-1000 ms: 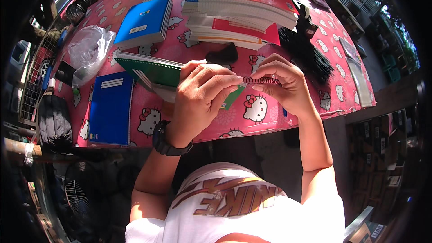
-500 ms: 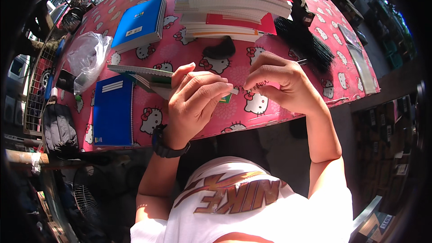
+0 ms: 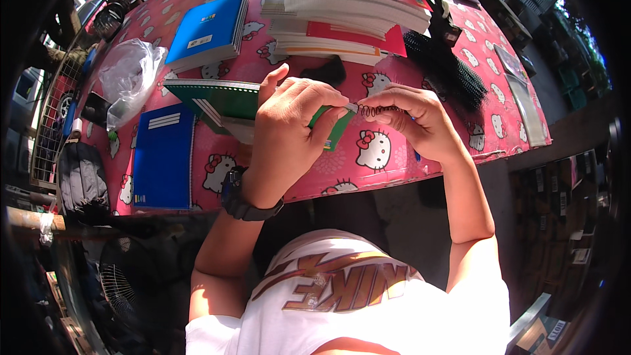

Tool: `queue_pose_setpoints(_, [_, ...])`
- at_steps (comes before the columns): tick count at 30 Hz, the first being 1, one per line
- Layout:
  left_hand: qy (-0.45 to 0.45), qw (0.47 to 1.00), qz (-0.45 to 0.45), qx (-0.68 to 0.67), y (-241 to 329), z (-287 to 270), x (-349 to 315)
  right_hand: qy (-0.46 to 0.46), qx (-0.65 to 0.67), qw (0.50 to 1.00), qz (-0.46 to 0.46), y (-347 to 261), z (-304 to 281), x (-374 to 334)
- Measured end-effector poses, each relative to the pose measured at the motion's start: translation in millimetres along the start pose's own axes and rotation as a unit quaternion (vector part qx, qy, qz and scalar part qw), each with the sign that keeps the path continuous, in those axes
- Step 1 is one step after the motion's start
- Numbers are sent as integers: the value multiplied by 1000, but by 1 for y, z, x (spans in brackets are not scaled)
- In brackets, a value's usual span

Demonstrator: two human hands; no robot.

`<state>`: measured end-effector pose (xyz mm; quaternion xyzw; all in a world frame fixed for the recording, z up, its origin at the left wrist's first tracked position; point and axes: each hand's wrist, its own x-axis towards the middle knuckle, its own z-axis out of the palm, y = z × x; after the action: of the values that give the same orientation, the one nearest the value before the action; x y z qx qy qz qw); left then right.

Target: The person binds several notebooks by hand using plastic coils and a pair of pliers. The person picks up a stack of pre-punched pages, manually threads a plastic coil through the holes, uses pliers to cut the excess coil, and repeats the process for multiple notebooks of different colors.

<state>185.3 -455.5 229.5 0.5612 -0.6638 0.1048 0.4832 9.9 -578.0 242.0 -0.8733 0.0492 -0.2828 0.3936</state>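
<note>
A green notebook [image 3: 227,102] stands tilted on its edge over the near part of the table. My left hand [image 3: 289,131], wearing a black wristwatch, is closed on it by the right-hand end, with fingertips pinching the top corner. Between the thumb and fingers of my right hand [image 3: 424,121] is a thin dark spiral coil [image 3: 371,112]. The coil's left end meets the notebook's corner; whether it passes through the holes I cannot tell. A blue notebook [image 3: 163,164] lies flat left of my left hand.
Beyond my hands rises a tall stack of red-covered notebooks [image 3: 358,1]. Blue notebooks [image 3: 205,26] are piled at the far left, near a clear plastic bag [image 3: 131,75]. Many black coils [image 3: 450,72] lie at the right, and a dark object [image 3: 328,71] sits before the stack.
The green notebook has turned so more of its green cover shows. My left hand has rotated with it, and the coil now lines up with the notebook's corner.
</note>
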Motion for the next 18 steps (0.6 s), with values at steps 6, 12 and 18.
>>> queue_pose_setpoints(6, [17,1000,-3,13,-1,4,1,56,-126,990,20,-19,8,3])
queue_pose_setpoints(12, [-4,1000,10,23,1,3,-1,65,-189,980,11,-19,11,-5])
queue_pose_setpoints(18, [-7,1000,1,30,4,-1,-3,44,-170,984,24,-31,14,7])
